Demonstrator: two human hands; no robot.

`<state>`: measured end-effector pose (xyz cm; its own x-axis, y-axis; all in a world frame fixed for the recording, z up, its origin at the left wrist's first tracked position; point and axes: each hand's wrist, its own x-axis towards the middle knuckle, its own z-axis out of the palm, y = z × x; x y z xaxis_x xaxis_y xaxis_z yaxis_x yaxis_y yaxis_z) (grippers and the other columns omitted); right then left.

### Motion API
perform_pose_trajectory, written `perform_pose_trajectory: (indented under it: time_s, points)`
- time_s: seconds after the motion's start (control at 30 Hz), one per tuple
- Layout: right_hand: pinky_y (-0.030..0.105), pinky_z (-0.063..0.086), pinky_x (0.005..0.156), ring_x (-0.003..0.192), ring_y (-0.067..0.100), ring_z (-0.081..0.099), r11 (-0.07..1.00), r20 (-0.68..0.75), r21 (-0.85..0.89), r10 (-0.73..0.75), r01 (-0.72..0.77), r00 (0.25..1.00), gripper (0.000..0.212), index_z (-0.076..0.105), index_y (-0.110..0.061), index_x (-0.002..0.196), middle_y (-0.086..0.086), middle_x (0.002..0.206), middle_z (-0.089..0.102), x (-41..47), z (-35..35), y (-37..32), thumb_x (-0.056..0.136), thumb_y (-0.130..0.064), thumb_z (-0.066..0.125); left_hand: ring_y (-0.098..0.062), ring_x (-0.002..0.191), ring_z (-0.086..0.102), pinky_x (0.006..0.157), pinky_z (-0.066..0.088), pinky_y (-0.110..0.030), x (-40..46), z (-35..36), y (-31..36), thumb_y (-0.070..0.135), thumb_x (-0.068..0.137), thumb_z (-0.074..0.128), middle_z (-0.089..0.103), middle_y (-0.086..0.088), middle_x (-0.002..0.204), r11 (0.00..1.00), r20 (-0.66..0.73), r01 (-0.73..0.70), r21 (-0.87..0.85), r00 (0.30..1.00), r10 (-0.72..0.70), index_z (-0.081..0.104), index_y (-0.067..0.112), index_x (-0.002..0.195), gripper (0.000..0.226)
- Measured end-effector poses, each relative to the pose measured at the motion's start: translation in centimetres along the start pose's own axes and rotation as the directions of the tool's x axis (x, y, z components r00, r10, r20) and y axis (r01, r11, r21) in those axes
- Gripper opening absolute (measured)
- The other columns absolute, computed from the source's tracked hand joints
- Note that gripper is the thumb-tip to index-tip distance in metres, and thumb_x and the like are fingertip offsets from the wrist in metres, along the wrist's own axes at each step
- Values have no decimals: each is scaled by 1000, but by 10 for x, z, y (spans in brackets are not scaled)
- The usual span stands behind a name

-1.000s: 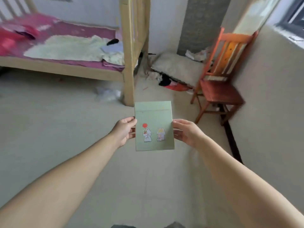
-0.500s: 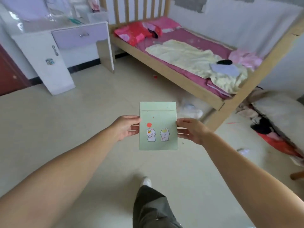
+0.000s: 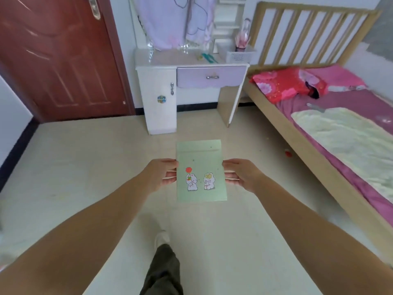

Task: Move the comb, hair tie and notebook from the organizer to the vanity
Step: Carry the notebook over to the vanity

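A pale green notebook (image 3: 201, 167) with two cartoon rabbits on its cover is held flat in front of me over the floor. My left hand (image 3: 162, 176) grips its left edge and my right hand (image 3: 239, 175) grips its right edge. Straight ahead stands the white vanity (image 3: 170, 60) with a lilac drawer. On its top lies a teal comb (image 3: 209, 57) beside a small yellowish item, too small to name. A white mesh organizer basket (image 3: 238, 55) sits at the vanity's right end.
A red-brown door (image 3: 57, 56) is at the left of the vanity. A wooden bed (image 3: 319, 128) with pink bedding and a cream blanket runs along the right. My leg and shoe (image 3: 162, 239) step forward on the pale tiled floor.
The view has swung left from the bed and chair to face the vanity and door. The notebook stays held between both hands.
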<state>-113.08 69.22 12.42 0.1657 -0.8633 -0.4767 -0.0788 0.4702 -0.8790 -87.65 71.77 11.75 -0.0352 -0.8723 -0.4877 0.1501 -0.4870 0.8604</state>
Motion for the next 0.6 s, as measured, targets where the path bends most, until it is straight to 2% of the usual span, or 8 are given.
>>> perform_pose_trajectory:
  time_s: [0.13, 0.4, 0.53, 0.6]
  points:
    - [27, 56, 61, 69, 17, 72, 1000, -5, -15, -22, 22, 1000, 10, 66, -11, 92, 4, 81, 75, 120, 26, -66, 84, -9, 63, -18, 71, 71, 64, 53, -27, 104, -39, 68, 8, 80, 64, 74, -3, 78, 999, -70, -20, -31, 997, 18, 68, 13, 85, 8]
    - [27, 55, 61, 75, 19, 70, 993, -49, -110, -35, 30, 998, 8, 64, -10, 92, 10, 88, 73, 312, 44, -196, 85, -8, 61, -21, 79, 68, 71, 53, -30, 292, -81, 205, 9, 83, 61, 72, -6, 84, 999, -51, -29, 14, 998, 29, 66, 10, 85, 5]
    - [26, 54, 60, 73, 18, 69, 988, -48, -151, -47, 39, 998, 8, 62, -13, 91, 9, 85, 71, 417, 36, -242, 87, -7, 58, -23, 81, 68, 70, 55, -31, 399, -89, 252, 8, 83, 61, 71, -10, 90, 999, -51, -31, 24, 998, 33, 65, 6, 89, 7]
    - [25, 54, 58, 73, 16, 69, 987, -54, -154, -50, 41, 997, 9, 62, -13, 92, 8, 85, 71, 474, 30, -266, 87, -7, 58, -21, 78, 69, 65, 55, -29, 454, -91, 277, 8, 83, 62, 72, -8, 87, 999, -66, -34, 21, 997, 35, 66, 7, 89, 7]
